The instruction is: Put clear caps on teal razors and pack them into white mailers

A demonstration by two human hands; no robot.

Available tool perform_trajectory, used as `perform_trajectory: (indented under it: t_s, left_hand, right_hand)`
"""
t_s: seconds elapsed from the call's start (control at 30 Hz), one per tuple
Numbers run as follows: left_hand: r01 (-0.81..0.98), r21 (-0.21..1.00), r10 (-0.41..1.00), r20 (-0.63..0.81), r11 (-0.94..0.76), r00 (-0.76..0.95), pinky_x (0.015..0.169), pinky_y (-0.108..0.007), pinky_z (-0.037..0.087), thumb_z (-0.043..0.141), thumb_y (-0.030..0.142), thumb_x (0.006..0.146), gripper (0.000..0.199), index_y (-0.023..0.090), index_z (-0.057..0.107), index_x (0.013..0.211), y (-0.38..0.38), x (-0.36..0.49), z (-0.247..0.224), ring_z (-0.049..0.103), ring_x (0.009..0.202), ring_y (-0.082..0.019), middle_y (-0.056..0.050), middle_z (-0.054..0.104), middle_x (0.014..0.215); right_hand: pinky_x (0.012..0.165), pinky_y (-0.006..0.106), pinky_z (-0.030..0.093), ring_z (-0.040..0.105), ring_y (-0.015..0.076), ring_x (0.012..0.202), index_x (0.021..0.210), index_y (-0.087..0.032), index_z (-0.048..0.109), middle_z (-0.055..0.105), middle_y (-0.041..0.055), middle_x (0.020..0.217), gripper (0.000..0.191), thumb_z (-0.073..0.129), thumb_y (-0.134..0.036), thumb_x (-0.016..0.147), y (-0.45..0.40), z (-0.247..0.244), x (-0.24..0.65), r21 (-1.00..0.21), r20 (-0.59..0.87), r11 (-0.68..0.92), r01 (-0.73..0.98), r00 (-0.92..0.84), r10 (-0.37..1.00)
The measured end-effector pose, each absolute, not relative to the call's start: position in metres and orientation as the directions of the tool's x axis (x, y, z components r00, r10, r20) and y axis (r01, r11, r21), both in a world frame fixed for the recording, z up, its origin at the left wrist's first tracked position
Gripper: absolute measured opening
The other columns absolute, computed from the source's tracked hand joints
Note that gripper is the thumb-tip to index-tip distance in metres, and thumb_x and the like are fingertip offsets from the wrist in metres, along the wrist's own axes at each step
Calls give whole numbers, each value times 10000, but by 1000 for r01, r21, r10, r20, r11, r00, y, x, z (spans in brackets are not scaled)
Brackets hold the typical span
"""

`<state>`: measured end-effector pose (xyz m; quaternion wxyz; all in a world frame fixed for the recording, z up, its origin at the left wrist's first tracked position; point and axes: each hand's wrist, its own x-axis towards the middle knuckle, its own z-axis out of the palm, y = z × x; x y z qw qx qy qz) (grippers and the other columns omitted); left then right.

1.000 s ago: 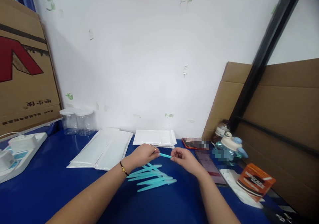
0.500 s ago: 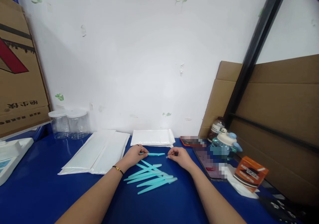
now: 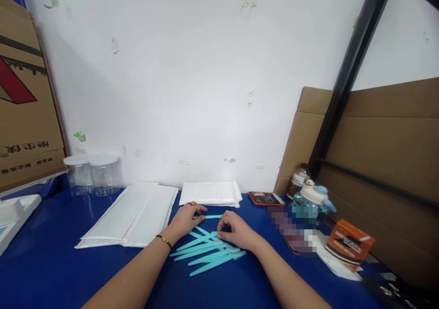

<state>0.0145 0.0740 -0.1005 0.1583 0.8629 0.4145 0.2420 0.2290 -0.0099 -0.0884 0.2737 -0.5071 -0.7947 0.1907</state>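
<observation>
My left hand (image 3: 188,216), with a bracelet at the wrist, pinches a slim turquoise eyebrow razor (image 3: 213,216) that points right, above a loose pile. My right hand (image 3: 237,230) is closed, its thumb and fingertips at the upper right edge of that pile. Whatever sits between those fingertips is too small to make out. Several more turquoise eyebrow razors (image 3: 195,253) lie crossed over each other on the blue table (image 3: 202,293), handles mostly to the left.
White padded packets (image 3: 128,215) lie left, and another white stack (image 3: 209,192) stands by the wall. Two clear jars (image 3: 104,178) are at the back left. On the right are a phone (image 3: 265,198), a blurred dark device, a water bottle (image 3: 310,203) and an orange box (image 3: 350,245).
My right hand has moved left and nearer, from beside the held razor's tip to the pile's edge. A small clear piece seen at its fingertips no longer shows. My left hand stays nearly put.
</observation>
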Motion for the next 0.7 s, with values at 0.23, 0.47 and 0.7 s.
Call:
perform_trajectory:
  t_s: [0.23,0.47,0.7]
  left_hand:
    - [543,429,688,360,-722,630,801,-279,382,514,450,813,273,229,674,836,53,12,-67,534,885,-186,-20,642,860]
    - [614,352,704,266,-707,658,796,-284,359,583,336,755,142,250,693,778,56,14,-68,535,906,-195,7,680,842]
    - [652,488,808,240,-580,539,710,-254,394,580,395,726,205,251,678,833,77,3,-88,554,838,-184,10,649,768]
  right_hand:
    - [751,275,357,520,160,821,736,-197,634,566,6,826,94,635,-290,749,-4,-86,243,-619,278,368,694,-244,929]
    - [836,331,299,519,176,869,726,-202,640,580,4,861,86,638,-286,744,-1,-81,256,-538,290,330,775,-198,936]
    - [807,318,298,521,184,873,678,-212,666,593,0,815,125,669,-334,705,0,-84,281,-475,264,255,842,-140,954]
